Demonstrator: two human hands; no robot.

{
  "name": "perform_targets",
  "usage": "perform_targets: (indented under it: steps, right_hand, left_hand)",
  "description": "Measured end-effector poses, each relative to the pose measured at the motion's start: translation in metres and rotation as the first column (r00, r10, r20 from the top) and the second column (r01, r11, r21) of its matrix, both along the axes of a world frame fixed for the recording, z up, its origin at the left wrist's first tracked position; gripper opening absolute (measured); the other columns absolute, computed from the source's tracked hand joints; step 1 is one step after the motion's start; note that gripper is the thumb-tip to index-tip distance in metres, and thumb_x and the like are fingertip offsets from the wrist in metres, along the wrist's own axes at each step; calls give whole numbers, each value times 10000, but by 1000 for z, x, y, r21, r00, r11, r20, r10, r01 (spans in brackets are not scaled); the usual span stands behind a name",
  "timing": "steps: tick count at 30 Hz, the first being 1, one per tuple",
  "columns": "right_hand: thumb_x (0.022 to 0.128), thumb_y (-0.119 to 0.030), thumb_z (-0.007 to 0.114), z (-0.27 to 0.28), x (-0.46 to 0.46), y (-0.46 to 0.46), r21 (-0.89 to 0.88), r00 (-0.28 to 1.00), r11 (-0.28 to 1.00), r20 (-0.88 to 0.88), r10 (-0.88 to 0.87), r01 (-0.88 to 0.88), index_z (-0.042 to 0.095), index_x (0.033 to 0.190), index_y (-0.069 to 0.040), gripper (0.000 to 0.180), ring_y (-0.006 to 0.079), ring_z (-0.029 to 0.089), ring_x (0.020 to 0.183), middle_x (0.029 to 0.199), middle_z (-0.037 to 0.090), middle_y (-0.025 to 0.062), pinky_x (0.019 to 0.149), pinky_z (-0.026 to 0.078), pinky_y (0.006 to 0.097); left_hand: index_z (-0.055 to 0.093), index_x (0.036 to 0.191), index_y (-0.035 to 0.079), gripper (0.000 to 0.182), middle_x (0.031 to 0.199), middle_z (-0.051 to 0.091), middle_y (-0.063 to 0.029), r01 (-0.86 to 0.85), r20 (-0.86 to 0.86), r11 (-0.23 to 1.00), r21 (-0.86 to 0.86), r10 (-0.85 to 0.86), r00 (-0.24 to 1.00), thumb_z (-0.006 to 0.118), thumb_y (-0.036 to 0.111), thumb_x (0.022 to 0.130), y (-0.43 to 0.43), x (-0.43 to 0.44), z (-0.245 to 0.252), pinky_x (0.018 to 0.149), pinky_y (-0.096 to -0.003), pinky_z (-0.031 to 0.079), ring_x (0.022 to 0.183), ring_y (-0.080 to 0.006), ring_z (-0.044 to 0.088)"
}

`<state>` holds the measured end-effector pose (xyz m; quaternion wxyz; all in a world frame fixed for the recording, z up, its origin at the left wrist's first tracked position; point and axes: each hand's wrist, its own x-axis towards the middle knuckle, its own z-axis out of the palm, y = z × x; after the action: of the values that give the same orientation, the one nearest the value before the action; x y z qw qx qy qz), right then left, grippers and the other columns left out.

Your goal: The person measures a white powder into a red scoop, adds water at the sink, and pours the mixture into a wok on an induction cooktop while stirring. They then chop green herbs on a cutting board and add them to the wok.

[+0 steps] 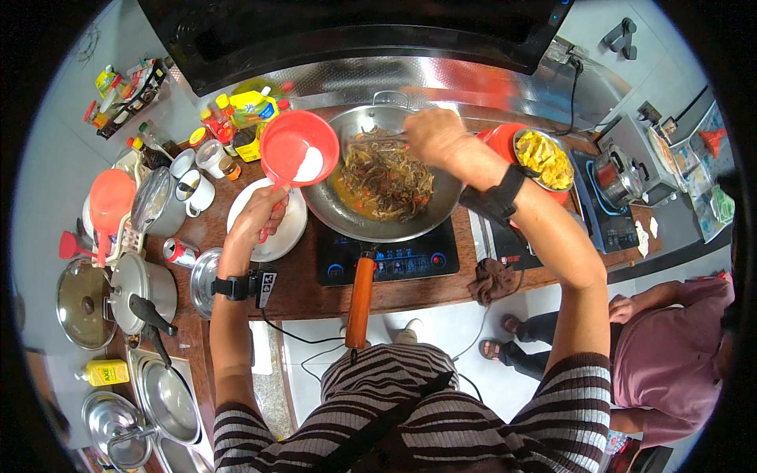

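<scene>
My left hand (260,213) grips the handle of a red plastic dipper (290,136), held up by the left rim of a metal wok (378,229). Inside the dipper is a white patch (309,164); I cannot tell whether it is liquid or glare. Shredded brown food with red bits (390,183) lies in the wok, in some orange sauce. My right hand (436,137) is closed around a thin metal utensil (378,138) that reaches over the food; its tip is hard to make out. The wok, with its wooden handle (359,301) towards me, sits on an induction cooktop (390,269).
Below the dipper is a white plate (238,201). Sauce bottles (219,121), a pressure cooker (145,290) and a drinks can (179,252) crowd the left. To the right are a bowl of yellow food (544,158), a brown cloth (492,281) and another person (668,360).
</scene>
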<state>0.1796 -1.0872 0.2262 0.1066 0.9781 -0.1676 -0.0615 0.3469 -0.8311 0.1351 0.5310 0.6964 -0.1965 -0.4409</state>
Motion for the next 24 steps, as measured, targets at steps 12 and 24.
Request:
perform_targets:
  steps: [12, 24]
  right_hand:
    - [940, -273, 476, -43, -186, -24, 803, 883, 471, -136, -450, 364, 592, 962, -28, 272, 204, 517, 488, 583, 515, 85, 415, 392, 334]
    - [860, -237, 594, 57, -220, -40, 418, 966, 871, -112, -234, 260, 656, 1012, -48, 251, 319, 629, 837, 906, 652, 173, 742, 485, 397]
  left_hand:
    - [422, 725, 138, 300, 514, 316, 77, 36, 12, 998, 51, -37, 999, 500, 350, 922, -8, -4, -3, 353, -222, 192, 392, -41, 246]
    - [425, 734, 138, 317, 513, 306, 82, 59, 32, 996, 71, -62, 998, 499, 372, 934, -16, -7, -3, 347, -211, 185, 391, -41, 235]
